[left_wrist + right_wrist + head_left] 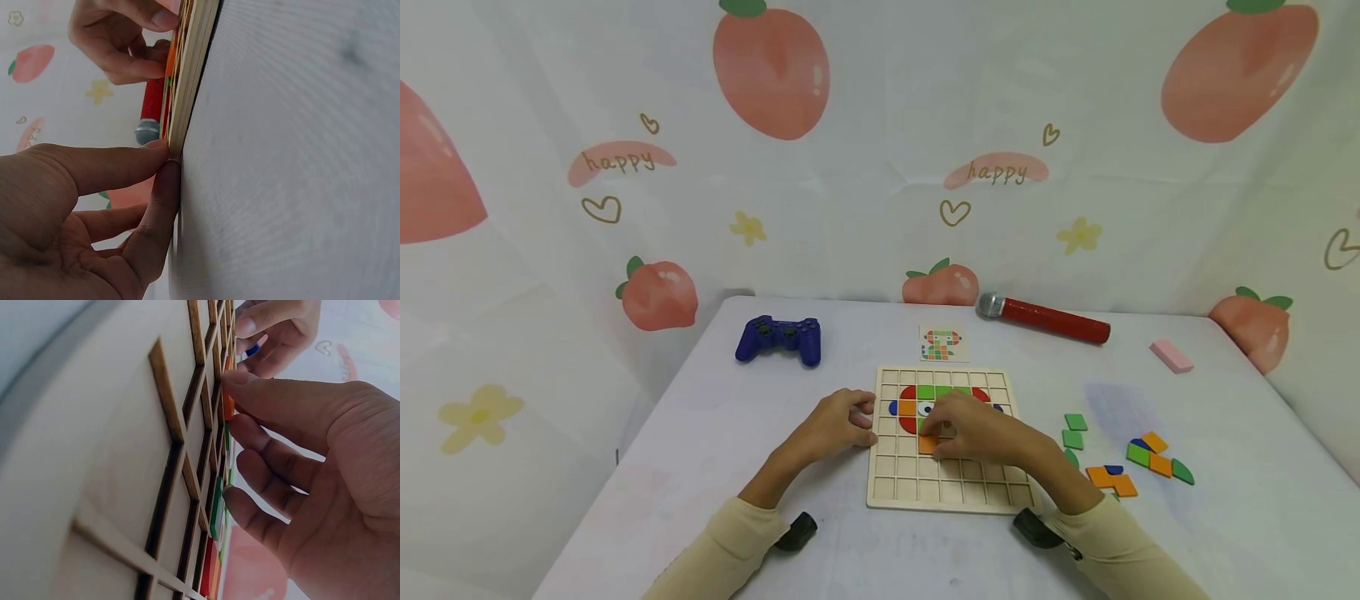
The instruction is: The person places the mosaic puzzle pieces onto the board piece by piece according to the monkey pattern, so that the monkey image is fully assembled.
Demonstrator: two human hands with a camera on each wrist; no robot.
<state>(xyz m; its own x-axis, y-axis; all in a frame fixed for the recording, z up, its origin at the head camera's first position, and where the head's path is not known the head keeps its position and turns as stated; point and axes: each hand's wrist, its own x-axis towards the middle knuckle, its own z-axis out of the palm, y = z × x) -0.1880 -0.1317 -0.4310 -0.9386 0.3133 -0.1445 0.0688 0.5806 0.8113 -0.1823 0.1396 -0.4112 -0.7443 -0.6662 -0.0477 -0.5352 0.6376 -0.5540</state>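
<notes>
A light wooden grid board (950,489) lies on the table, holding red, green, orange, blue and eye-printed tiles in its upper cells. My left hand (829,427) is at the board's left side; in the left wrist view its thumb and index finger (164,187) pinch the board's edge. Over the board's middle, my right hand (985,429) pinches an orange square tile (927,445) between thumb and index finger. In the right wrist view that orange tile (229,400) stands at the grid's surface; whether it is fully seated I cannot tell. The right hand covers part of the pattern.
A pattern card (942,343) lies behind the board. Loose green tiles (1075,422) and orange tiles (1124,485) are scattered to the right. Farther out are a blue game controller (778,337), a red microphone (1052,320) and a pink block (1171,356).
</notes>
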